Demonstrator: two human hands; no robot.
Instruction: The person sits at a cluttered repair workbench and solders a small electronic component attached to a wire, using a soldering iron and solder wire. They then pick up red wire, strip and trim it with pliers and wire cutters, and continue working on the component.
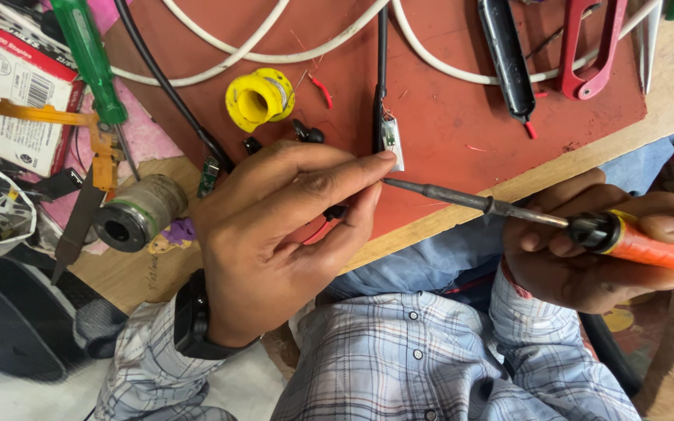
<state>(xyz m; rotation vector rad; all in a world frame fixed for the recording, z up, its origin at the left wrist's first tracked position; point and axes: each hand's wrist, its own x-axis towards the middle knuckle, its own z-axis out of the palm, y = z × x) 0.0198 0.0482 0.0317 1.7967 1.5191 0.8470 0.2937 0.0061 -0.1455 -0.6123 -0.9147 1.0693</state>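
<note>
Board, mat centre, pinned for soldering | left hand pinching its edge at 6 o'clock | right hand closed round iron, tip at 6 o'clock | spool at 9 o'clock

Spool on mat, left of small board; iron tip just right of fingers; screwdriver far left.
</note>
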